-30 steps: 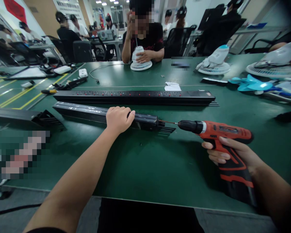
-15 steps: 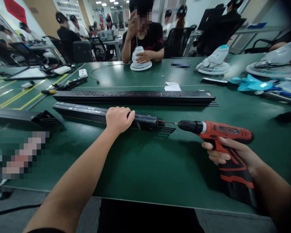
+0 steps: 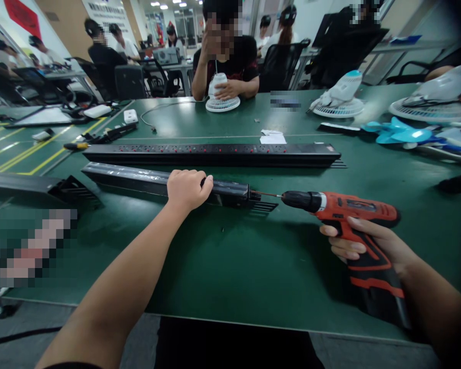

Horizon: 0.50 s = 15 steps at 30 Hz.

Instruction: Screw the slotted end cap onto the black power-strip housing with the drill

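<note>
My left hand (image 3: pixel 189 189) is closed over the top of a long black bar (image 3: pixel 138 177) lying on the green table (image 3: pixel 230 271). In my right hand (image 3: pixel 363 243) is a red and black power drill (image 3: pixel 361 207), its chuck pointing left. The drill's long thin bit (image 3: pixel 267 193) reaches the bar's right end, where thin black prongs stick out; the exact contact point is too small to make out. Behind the held bar lies a black power strip (image 3: pixel 215 154) with a row of sockets and red marks.
Another black bar (image 3: pixel 19 182) lies at the left. Across the table a person (image 3: pixel 246 61) holds a small white fan (image 3: pixel 222 97). White fans (image 3: pixel 338 102), light blue fan blades (image 3: pixel 403 131) and a white paper (image 3: pixel 272 137) lie farther back. A screwdriver (image 3: pixel 77 146) is at the left.
</note>
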### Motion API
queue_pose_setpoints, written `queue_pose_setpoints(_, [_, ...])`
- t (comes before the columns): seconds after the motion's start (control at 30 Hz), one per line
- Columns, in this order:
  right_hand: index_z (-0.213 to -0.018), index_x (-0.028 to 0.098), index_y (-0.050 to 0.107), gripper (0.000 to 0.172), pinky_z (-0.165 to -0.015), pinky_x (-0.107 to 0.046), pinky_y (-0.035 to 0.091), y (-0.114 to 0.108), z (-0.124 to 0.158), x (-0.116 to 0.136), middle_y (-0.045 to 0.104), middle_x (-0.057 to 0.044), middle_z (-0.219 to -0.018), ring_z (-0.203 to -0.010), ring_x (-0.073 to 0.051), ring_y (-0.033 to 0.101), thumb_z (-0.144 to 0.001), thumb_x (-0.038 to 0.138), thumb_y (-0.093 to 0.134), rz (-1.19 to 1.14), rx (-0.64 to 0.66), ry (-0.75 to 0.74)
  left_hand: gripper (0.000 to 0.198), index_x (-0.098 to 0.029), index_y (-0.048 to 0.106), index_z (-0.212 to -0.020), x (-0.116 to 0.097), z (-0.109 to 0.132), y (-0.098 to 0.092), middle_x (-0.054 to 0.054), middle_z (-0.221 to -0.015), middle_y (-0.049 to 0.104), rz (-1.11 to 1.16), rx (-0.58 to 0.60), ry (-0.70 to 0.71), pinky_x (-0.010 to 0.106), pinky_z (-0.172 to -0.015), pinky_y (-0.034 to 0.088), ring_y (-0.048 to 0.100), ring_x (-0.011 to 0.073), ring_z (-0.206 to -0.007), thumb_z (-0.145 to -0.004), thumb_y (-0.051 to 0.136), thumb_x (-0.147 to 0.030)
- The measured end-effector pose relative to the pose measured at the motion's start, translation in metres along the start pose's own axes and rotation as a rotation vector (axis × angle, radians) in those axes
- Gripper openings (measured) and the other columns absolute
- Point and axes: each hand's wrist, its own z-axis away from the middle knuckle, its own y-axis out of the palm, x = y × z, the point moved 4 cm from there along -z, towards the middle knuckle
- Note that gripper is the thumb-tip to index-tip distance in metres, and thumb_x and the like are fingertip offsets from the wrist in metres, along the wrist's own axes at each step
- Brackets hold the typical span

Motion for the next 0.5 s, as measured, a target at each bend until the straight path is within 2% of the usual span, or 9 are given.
queue_pose_setpoints(0.5, [-0.073,0.021,0.056,0.025,-0.035,-0.022,0.034,0.0035,0.0004,0.0016,0.037,0.008,-0.039,-0.036,-0.008,0.026,-0.065,0.044,0.051,-0.031,0.013,-0.013,0.047,-0.021,0.071,-0.071,0.0031,0.0017,0.0,0.009,-0.066,0.07,0.011,-0.003,0.006,0.043,-0.073,0.04,0.062,0.0253,-0.065,-0.099,0.039,-0.043])
